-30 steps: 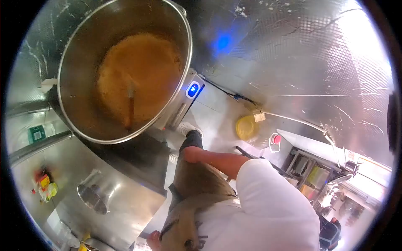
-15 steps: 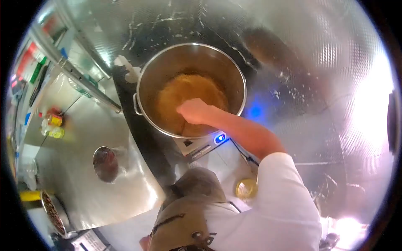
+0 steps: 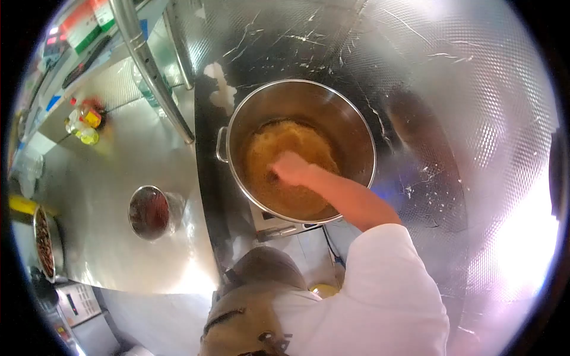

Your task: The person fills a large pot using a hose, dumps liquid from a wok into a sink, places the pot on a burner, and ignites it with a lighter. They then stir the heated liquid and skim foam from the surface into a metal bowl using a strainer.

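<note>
A large steel pot (image 3: 363,127) with a loop handle on its left side holds an orange-brown liquid (image 3: 285,135) with a lighter, foamy surface. My right hand (image 3: 292,168) is over the liquid inside the pot's rim, fingers closed round the handle of a stirring tool (image 3: 272,177). Only a small dark bit of that tool shows below the fist; its lower end is hidden. My left hand is out of sight.
Left of the pot, a steel counter (image 3: 107,196) carries a clear container with dark red contents (image 3: 149,212), small bottles (image 3: 83,123) and a pot of dark pieces (image 3: 44,240). A metal post (image 3: 148,65) rises between. Textured metal sheeting (image 3: 475,118) stands behind and right.
My right hand has gone from beside my body to inside the pot and taken hold of the stirring tool. The camera view has shifted, and my left hand has left the picture.
</note>
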Motion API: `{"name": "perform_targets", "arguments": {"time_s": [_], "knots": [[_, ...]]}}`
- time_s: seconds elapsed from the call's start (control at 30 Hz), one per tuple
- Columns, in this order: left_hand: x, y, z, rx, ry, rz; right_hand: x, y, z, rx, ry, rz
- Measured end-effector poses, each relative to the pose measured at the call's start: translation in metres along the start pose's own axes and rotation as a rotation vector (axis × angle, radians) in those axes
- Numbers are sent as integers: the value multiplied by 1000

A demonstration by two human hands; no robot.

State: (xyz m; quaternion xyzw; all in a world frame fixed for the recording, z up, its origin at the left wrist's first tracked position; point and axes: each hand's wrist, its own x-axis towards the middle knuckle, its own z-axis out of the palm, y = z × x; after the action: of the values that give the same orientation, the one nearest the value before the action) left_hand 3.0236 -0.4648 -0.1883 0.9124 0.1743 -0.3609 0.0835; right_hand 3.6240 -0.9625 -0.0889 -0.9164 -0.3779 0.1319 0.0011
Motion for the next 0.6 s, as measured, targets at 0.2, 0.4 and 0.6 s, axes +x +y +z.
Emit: {"name": "perform_targets", "arguments": {"time_s": [0.2,0.4,0.6], "knots": [[-3,-6,24,89,-9,-12,-37,79,-57,542,419,414],[15,-27,38,291,-9,6,-51,110,-72,810,635,703],[18,-22,18,204,163,114,-23,99,-73,652,538,646]]}}
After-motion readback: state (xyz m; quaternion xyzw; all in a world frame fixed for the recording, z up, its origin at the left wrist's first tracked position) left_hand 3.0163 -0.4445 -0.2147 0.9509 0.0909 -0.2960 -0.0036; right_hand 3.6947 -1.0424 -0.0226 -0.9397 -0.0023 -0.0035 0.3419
